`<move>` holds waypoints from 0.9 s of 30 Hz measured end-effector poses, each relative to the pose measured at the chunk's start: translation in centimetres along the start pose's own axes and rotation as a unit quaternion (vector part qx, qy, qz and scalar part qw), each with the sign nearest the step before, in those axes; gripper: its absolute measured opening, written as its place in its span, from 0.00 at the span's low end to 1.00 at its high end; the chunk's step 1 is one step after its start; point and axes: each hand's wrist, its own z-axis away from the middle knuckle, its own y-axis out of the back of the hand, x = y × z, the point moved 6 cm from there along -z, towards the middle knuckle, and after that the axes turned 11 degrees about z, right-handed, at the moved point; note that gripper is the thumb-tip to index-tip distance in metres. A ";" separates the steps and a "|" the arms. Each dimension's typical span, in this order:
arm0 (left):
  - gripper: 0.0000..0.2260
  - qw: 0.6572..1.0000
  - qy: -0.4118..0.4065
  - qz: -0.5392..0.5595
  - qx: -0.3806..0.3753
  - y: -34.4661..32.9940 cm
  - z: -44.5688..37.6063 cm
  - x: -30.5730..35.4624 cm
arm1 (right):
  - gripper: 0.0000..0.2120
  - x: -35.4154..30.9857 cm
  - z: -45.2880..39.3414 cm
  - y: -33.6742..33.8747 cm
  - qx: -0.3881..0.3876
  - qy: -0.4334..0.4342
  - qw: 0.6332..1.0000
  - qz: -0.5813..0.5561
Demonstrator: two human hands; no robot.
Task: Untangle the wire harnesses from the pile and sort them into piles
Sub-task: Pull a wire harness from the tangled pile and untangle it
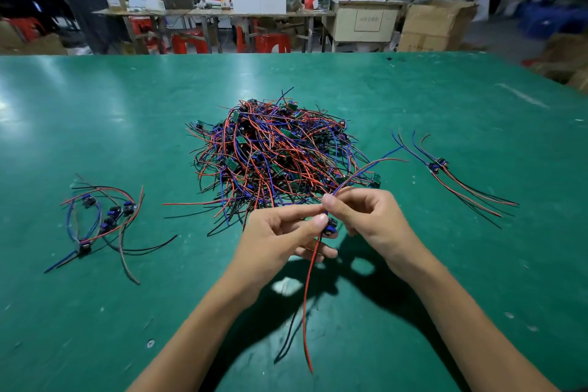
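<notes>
Head view: left hand (280,229) and right hand (366,216) each pinched one wire harness (329,226) between curled fingers, near the table's (413,99) front edge.

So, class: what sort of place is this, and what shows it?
Probably a small assembly workshop: a big tangled pile of wire harnesses on a green table, people seated at a workbench behind, and cardboard boxes stacked nearby.

I'm looking down on a green table (127,105), its top scuffed and flecked with pale bits. Dead centre sits the big tangled pile (276,153) of red, blue and black harnesses. Off left lies a small loose pile (101,219); off right, a neater little bundle (445,172), well apart.
</notes>
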 end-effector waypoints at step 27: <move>0.06 0.994 0.074 0.016 0.080 1.1 -0.3 -2.0 | 0.10 -0.4 0.4 0.4 0.096 0.082 0.966 0.226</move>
